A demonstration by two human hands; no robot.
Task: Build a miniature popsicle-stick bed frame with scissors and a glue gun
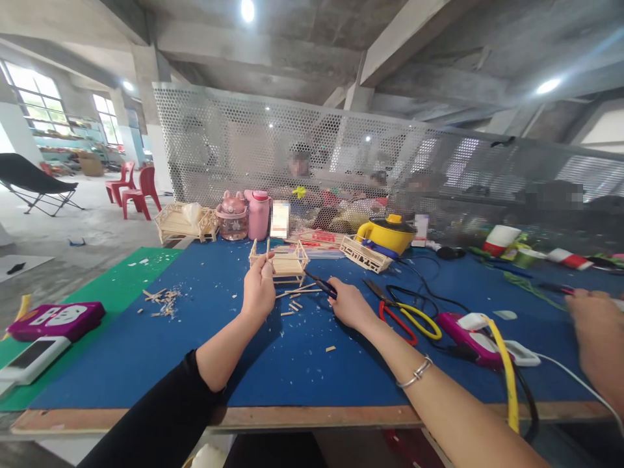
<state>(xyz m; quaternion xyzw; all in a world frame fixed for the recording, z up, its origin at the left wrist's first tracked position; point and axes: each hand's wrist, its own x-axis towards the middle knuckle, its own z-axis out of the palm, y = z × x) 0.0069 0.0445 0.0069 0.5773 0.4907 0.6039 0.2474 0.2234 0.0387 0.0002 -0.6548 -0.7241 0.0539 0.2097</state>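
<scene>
My left hand (pixel 259 289) is closed on the near left corner of a small model (pixel 291 265) built of pale wooden sticks, with a flat slatted deck and upright posts. In my right hand (pixel 351 304) is a slim dark-handled tool (pixel 322 284); its narrow tip points left at the model's lower right side. Whether the tip touches the wood I cannot tell, nor the tool's exact kind. Loose wooden sticks (pixel 295 305) lie on the blue mat just below the model. Red-and-yellow-handled scissors (pixel 409 318) rest right of my right hand.
Stick models stand at back left (pixel 188 222) and back centre (pixel 365 255). Beyond are a pink bottle (pixel 259 214), a yellow pot (pixel 390 235) and a perforated screen (pixel 219 143). Right lie a purple power strip (pixel 470 341) and cables; another person's hand (pixel 597 325) is at far right.
</scene>
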